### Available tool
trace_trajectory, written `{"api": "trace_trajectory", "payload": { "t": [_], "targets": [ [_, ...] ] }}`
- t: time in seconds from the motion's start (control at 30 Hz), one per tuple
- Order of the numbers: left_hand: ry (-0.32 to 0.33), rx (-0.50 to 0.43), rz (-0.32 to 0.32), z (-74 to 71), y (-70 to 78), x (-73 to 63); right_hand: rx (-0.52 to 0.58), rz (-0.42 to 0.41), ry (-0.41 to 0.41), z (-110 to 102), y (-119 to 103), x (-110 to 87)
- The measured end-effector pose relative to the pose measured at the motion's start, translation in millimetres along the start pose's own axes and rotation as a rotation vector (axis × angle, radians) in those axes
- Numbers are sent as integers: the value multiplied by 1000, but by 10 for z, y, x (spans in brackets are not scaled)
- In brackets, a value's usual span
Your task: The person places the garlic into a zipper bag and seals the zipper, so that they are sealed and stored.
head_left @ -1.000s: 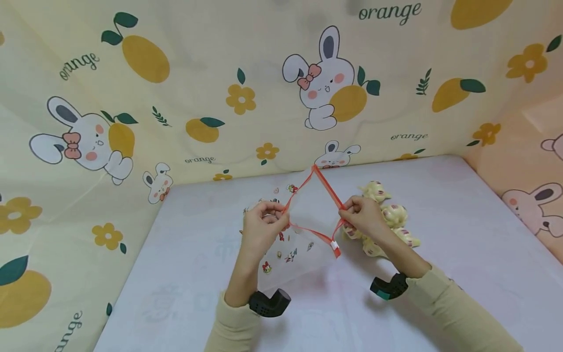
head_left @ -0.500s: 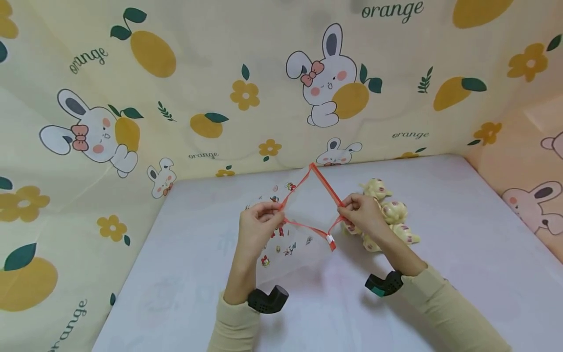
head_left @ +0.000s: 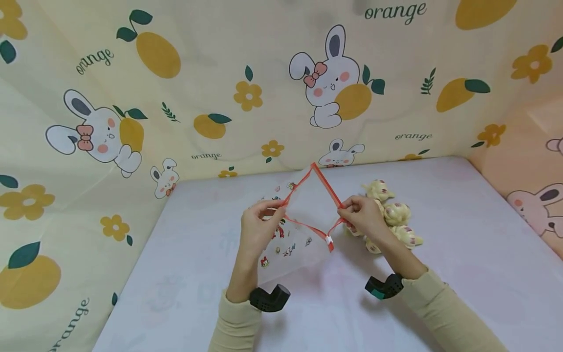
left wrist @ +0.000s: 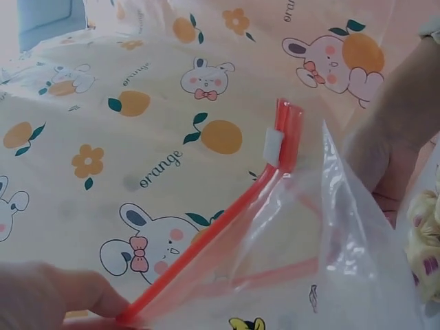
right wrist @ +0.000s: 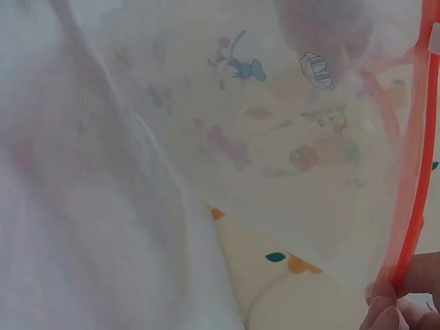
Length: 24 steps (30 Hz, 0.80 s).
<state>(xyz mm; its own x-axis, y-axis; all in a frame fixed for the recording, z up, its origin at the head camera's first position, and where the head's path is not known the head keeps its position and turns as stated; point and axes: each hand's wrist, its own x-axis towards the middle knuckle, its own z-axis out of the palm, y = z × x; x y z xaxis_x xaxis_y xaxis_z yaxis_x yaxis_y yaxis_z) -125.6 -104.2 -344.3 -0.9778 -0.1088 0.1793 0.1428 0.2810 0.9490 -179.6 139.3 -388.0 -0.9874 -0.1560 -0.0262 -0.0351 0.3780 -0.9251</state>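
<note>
A see-through zip bag [head_left: 299,256] with a red zip edge and small cartoon prints is held up over the table, its mouth spread into a diamond. My left hand [head_left: 257,230] pinches the left side of that edge between thumb and fingers. Opposite, my right hand [head_left: 364,215] pinches the right side. At the near corner of the mouth sits a white slider [head_left: 328,239], also plain in the left wrist view on the red zip [left wrist: 206,237]. Through the right wrist view, fingertips [right wrist: 388,313] grip the red edge beside the bag's clear film [right wrist: 261,137].
Behind and under my right forearm lies a cluster of several pale-yellow, garlic-like bulbs [head_left: 397,213] with purple marks. A white cloth covers the table [head_left: 193,274]. Cream fabric [head_left: 272,63] printed with rabbits and oranges rises behind it. A black wrist camera [head_left: 270,298] is worn on each arm.
Both hands keep their pinch on the zip edge, and the mouth stays spread. The slider corner has shifted slightly left and up. The head view has turned a little to the left.
</note>
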Motion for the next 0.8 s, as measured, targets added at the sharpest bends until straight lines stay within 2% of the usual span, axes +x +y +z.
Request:
{"api": "trace_trajectory", "payload": {
  "t": [0.23, 0.4, 0.63, 0.8],
  "targets": [
    [3, -123, -43, -37, 11, 18, -1, 20, -32, -32, -71, -30],
    [20, -118, -56, -63, 20, 20, 38, 10, -68, -58, -162, -43],
    [-30, -185, -123, -143, 71, 1, 40, 7, -87, -98, -261, -58],
    [-26, -207, -137, -147, 65, 15, 26, -6, -78, -78, -308, -59]
  ]
}}
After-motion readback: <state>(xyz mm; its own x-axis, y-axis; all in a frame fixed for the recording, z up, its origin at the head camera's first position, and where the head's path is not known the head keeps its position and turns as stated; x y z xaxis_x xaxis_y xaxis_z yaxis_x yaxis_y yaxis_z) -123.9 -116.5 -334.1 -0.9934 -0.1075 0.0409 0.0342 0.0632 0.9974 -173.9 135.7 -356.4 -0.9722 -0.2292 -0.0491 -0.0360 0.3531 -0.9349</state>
